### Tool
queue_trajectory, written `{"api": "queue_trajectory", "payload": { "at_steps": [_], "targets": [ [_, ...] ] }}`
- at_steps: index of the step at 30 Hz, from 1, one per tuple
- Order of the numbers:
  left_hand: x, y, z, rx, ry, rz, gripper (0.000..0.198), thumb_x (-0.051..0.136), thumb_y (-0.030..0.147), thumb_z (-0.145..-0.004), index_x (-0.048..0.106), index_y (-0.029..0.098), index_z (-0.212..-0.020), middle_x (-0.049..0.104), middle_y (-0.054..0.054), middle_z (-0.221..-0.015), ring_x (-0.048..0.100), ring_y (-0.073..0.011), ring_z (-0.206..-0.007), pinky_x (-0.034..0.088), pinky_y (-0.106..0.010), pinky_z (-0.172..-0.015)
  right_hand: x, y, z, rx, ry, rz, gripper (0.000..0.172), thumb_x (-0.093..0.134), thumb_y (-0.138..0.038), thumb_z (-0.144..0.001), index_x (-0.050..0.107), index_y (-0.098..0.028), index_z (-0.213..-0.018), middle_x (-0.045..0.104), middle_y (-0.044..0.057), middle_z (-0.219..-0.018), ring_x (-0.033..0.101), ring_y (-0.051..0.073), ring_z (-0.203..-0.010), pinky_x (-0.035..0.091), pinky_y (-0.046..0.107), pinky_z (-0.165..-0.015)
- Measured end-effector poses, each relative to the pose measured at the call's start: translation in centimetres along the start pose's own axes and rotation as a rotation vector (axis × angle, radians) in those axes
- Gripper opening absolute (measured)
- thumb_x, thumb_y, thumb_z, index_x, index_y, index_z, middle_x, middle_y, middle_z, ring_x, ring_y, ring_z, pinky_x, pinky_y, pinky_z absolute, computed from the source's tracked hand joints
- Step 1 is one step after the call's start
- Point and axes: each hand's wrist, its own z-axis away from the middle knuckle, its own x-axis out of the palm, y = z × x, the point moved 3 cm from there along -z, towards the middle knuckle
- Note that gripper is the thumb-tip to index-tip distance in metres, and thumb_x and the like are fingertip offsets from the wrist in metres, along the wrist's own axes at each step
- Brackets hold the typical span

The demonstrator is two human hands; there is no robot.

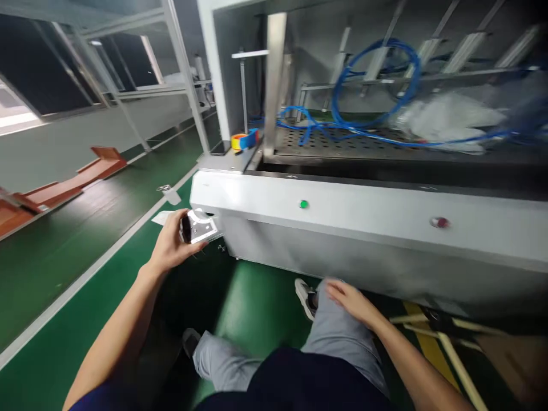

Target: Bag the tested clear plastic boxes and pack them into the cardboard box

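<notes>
My left hand is closed around a small silver metal part with holes in its face and a dark side near the palm. It holds the part just off the left front corner of a long white machine. My right hand is over my right knee, fingers loosely bent and slightly blurred, with nothing visible in it. Whether it touches the trouser leg I cannot tell.
On the machine's left corner are a dark flat object and colourful tape rolls. Its front carries a green button and a red button. A blue hose lies coiled inside. Pale bars lie at lower right.
</notes>
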Motion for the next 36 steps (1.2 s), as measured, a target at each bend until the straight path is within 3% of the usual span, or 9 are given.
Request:
{"api": "queue_trajectory", "payload": {
  "at_steps": [2, 7, 10, 14, 19, 24, 28, 32, 36],
  "targets": [
    [3.2, 8.1, -4.0, 0.218, -0.008, 0.039, 0.087, 0.084, 0.053, -0.075, 0.045, 0.019, -0.146, 0.056, -0.018, -0.14, 0.056, -0.0338, -0.131, 0.052, -0.051, -0.112, -3.3, -3.3, 0.6, -0.15, 0.009, -0.087, 0.05, 0.062, -0.058, -0.086, 0.074, -0.022, -0.119, 0.077, 0.013, -0.115, 0.076, 0.031, -0.103, 0.063, 0.05, -0.095],
    [11.0, 25.0, -9.7, 0.555, -0.058, 0.113, 0.098, 0.085, 0.052, -0.076, 0.036, 0.018, -0.153, 0.051, -0.022, -0.145, 0.053, -0.0361, -0.135, 0.053, -0.054, -0.114, -13.6, -10.5, 3.3, -0.575, 0.228, -0.149, 0.046, 0.069, -0.048, -0.094, 0.066, -0.023, -0.133, 0.073, 0.012, -0.124, 0.075, 0.024, -0.105, 0.063, 0.042, -0.096],
    [15.0, 32.3, -11.1, 0.714, 0.022, 0.16, 0.1, 0.083, 0.051, -0.08, 0.029, 0.019, -0.157, 0.05, -0.023, -0.147, 0.052, -0.036, -0.137, 0.053, -0.054, -0.114, -18.4, -11.0, 4.1, -0.49, 0.153, -0.395, 0.053, 0.068, -0.06, -0.095, 0.063, -0.022, -0.131, 0.071, 0.013, -0.121, 0.076, 0.024, -0.099, 0.064, 0.036, -0.081],
    [19.7, 38.5, -11.8, 0.924, 0.16, 0.174, 0.097, 0.073, 0.054, -0.091, 0.019, 0.018, -0.163, 0.048, -0.026, -0.149, 0.043, -0.0384, -0.149, 0.045, -0.059, -0.121, -22.2, -9.6, 4.8, -0.273, -0.124, -0.8, 0.064, 0.072, -0.074, -0.085, 0.06, -0.023, -0.123, 0.068, 0.009, -0.115, 0.076, 0.021, -0.078, 0.057, 0.027, -0.057],
    [26.2, 42.4, -11.7, 0.987, 0.134, 0.092, 0.085, 0.058, 0.047, -0.1, 0.005, 0.03, -0.165, 0.051, -0.021, -0.152, 0.033, -0.0361, -0.156, 0.036, -0.066, -0.128, -25.2, -7.3, 4.5, -0.158, -0.084, -0.949, 0.07, 0.072, -0.079, -0.079, 0.058, -0.024, -0.119, 0.07, 0.008, -0.109, 0.074, 0.021, -0.08, 0.057, 0.027, -0.057],
    [30.6, 44.5, -12.3, 1.039, 0.182, 0.111, 0.089, 0.068, 0.037, -0.095, 0.01, 0.039, -0.162, 0.038, -0.02, -0.164, 0.03, -0.0382, -0.158, 0.041, -0.069, -0.123, -30.4, -4.0, 3.3, -0.46, 0.605, -0.374, 0.043, 0.076, -0.056, -0.085, 0.059, -0.023, -0.108, 0.069, 0.01, -0.121, 0.071, 0.025, -0.105, 0.063, 0.035, -0.074],
    [32.7, 43.4, -17.4, 0.842, 0.197, 0.14, 0.086, 0.067, 0.038, -0.093, 0.018, 0.025, -0.162, 0.032, -0.024, -0.166, 0.03, -0.0376, -0.158, 0.037, -0.062, -0.126, -35.0, -2.4, 4.5, -0.873, 1.075, 0.275, 0.023, 0.072, -0.035, -0.094, 0.059, -0.024, -0.109, 0.065, 0.016, -0.133, 0.064, 0.03, -0.128, 0.059, 0.049, -0.104],
    [36.3, 40.6, -23.3, 0.441, -0.069, -0.021, 0.064, 0.046, 0.048, -0.098, 0.049, 0.008, -0.148, 0.05, -0.023, -0.154, 0.036, -0.0348, -0.153, 0.031, -0.052, -0.129, -38.1, -1.2, 5.4, -1.004, 1.262, 0.452, 0.029, 0.075, -0.024, -0.093, 0.056, -0.026, -0.116, 0.063, 0.016, -0.137, 0.064, 0.029, -0.13, 0.06, 0.048, -0.103],
    [38.8, 39.2, -24.7, 0.314, -0.355, -0.104, 0.064, 0.032, 0.058, -0.101, 0.067, 0.015, -0.132, 0.067, -0.019, -0.135, 0.06, -0.0357, -0.13, 0.05, -0.048, -0.112, -40.0, -0.6, 5.1, -0.963, 1.291, 0.496, 0.028, 0.075, -0.028, -0.094, 0.055, -0.027, -0.114, 0.064, 0.016, -0.137, 0.064, 0.029, -0.129, 0.06, 0.049, -0.104]
  ]
}}
